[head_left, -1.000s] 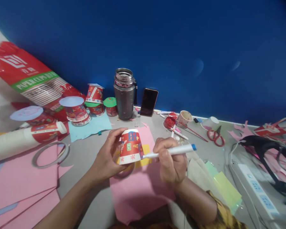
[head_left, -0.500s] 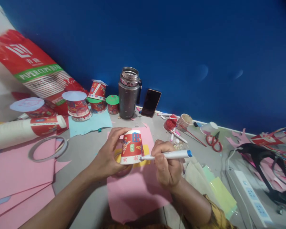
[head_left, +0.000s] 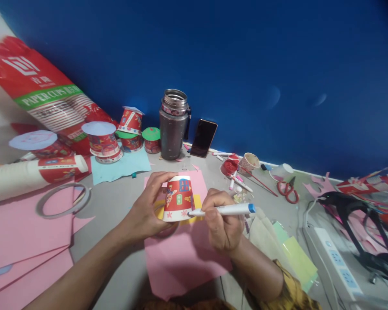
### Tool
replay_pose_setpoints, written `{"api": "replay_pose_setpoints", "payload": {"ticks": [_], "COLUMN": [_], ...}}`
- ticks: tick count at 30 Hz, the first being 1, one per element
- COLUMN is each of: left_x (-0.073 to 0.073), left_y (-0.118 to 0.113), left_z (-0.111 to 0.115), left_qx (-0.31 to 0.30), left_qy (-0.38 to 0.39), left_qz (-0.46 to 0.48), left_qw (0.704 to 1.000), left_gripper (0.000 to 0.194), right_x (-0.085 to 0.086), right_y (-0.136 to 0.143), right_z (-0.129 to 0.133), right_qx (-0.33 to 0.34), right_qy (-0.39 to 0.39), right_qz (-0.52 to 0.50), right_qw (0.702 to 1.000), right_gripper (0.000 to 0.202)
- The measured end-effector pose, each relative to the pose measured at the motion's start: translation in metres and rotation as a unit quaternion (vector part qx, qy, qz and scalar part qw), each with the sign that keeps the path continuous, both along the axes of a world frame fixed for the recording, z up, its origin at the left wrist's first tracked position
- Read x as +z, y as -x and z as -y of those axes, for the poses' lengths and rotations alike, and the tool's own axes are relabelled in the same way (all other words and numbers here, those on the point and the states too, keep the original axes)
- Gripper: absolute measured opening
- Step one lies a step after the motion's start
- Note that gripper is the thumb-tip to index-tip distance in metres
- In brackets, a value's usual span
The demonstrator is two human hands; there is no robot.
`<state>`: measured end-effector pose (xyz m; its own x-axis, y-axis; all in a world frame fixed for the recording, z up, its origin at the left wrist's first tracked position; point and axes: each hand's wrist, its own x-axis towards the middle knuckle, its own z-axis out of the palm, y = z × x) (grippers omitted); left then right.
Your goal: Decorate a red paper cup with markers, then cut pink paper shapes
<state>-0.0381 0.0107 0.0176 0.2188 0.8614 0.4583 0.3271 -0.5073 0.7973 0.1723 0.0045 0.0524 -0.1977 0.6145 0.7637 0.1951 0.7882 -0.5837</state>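
A red and white printed paper cup [head_left: 178,199] is upside down in my left hand [head_left: 148,206], with the fingers around its left side. Pinched in my right hand [head_left: 222,221] is a white marker [head_left: 229,210] with a blue end. Its tip meets the white band low on the cup's right side; whether it touches cannot be made out. Under both hands lies a pink paper sheet [head_left: 184,267], with a yellow piece [head_left: 197,202] on it behind the cup. The roll of tape [head_left: 63,200] rests on pink sheets to the left.
Behind stand a dark flask [head_left: 173,133], a phone [head_left: 204,137] and several decorated cups [head_left: 103,137]. A cup stack [head_left: 35,174] and paper cup bag [head_left: 48,94] are left. Scissors [head_left: 287,189], markers [head_left: 244,184] and a power strip [head_left: 338,258] are on the right.
My right hand and the marker have moved slightly left, so the tip sits further across the cup's lower band. My left hand keeps its hold on the cup.
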Motion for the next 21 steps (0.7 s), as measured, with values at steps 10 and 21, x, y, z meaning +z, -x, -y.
{"api": "replay_pose_setpoints", "payload": {"ticks": [10,21], "left_x": [-0.0017,0.0034], "left_y": [0.0007,0.0009], "left_z": [-0.0001,0.0007], "left_qx": [-0.002,-0.001], "left_qy": [0.008,0.014], "left_qz": [-0.007,-0.003], "left_qw": [1.000,1.000], "left_gripper": [0.082,0.079], "right_x": [0.0005,-0.0001], "right_y": [-0.0003,-0.0025], "right_z": [0.0007,0.0008], "right_qx": [-0.001,-0.017], "right_qy": [0.018,0.023], "right_qz": [0.018,0.012], "right_qw": [1.000,1.000], "right_gripper": [0.013,0.014]}}
